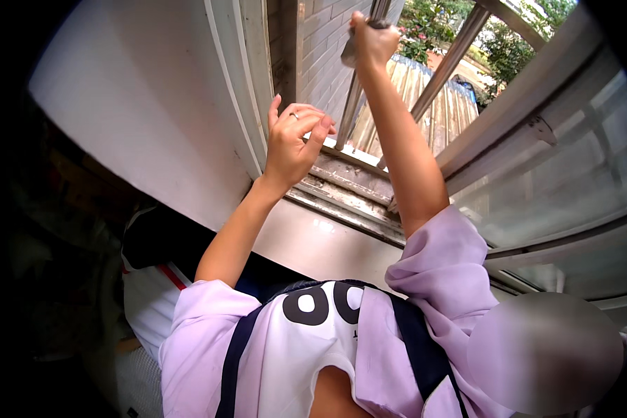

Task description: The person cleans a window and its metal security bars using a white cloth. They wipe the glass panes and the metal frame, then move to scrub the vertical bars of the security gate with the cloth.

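At the top of the view my right hand [375, 43] is closed around a grey cloth [349, 54], high on a metal window bar [349, 112]. Part of the cloth is hidden behind my fingers. My left hand [296, 137], with a ring on one finger, is raised in front of the left window frame [248, 78]. Its fingers are loosely bent and spread, and I see nothing held in them. Below both hands runs the dirty, worn window track [345, 201].
A second metal bar [444, 70] slants beyond my right forearm. The glass sash [548, 183] stands on the right, and a pale sill [308, 235] lies before my body. Outside are a brick wall [329, 62], a corrugated roof [397, 99] and plants [428, 23].
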The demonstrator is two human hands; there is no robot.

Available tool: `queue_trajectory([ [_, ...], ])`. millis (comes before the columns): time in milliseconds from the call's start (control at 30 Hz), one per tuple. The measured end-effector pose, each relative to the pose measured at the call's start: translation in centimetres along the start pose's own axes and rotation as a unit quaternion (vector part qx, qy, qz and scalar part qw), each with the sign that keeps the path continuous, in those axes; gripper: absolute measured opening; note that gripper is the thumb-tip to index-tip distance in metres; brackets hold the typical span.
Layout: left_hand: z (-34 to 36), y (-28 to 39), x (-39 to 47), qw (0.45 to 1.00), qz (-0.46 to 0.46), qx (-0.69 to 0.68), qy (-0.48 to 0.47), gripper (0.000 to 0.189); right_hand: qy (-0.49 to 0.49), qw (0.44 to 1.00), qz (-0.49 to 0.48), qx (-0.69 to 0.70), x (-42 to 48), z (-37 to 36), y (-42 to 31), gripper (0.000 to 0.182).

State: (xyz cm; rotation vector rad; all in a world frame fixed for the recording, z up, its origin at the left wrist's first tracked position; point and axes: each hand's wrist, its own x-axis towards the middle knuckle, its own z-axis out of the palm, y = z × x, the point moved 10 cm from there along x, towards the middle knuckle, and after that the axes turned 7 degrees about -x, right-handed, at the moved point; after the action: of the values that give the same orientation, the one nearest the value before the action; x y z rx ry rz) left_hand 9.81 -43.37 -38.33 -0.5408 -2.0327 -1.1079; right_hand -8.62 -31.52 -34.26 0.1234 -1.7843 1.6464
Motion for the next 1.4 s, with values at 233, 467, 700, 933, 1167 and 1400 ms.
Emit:
queue_trajectory([
  [233, 1.3, -4.1, -0.6, 0.997, -0.058, -0.045, 0.0, 0.03, -0.13, 0.954, 0.054, -0.266, -11.0, -1.6, 15.9, 0.032],
  [467, 3.4, -5.7, -1.5, 0.993, -0.066, -0.098, -0.008, 0.032, -0.322, 0.854, 0.085, -0.399, -15.8, -1.0, 24.0, 0.035],
  [700, 2.9, -6.2, -1.8, 0.991, -0.074, -0.113, -0.006, 0.034, -0.274, 0.778, -0.114, -0.555, -16.2, -2.0, 21.0, 0.051],
  [933, 1.1, -5.7, -2.3, 0.988, -0.066, -0.141, 0.016, 0.033, -0.401, 0.749, 0.022, -0.527, -15.3, -3.3, 17.8, 0.051],
  [1167, 7.1, -9.2, -5.3, 0.82, -0.357, -0.446, -0.036, 0.032, -0.348, 0.833, 0.312, 0.295, -18.4, -6.3, 7.5, 0.056],
  [1400, 15.4, -5.0, -7.4, 0.675, -0.437, -0.551, -0.225, 0.02, -0.355, 0.879, 0.228, 0.222, -16.8, -9.8, 6.7, 0.07],
])
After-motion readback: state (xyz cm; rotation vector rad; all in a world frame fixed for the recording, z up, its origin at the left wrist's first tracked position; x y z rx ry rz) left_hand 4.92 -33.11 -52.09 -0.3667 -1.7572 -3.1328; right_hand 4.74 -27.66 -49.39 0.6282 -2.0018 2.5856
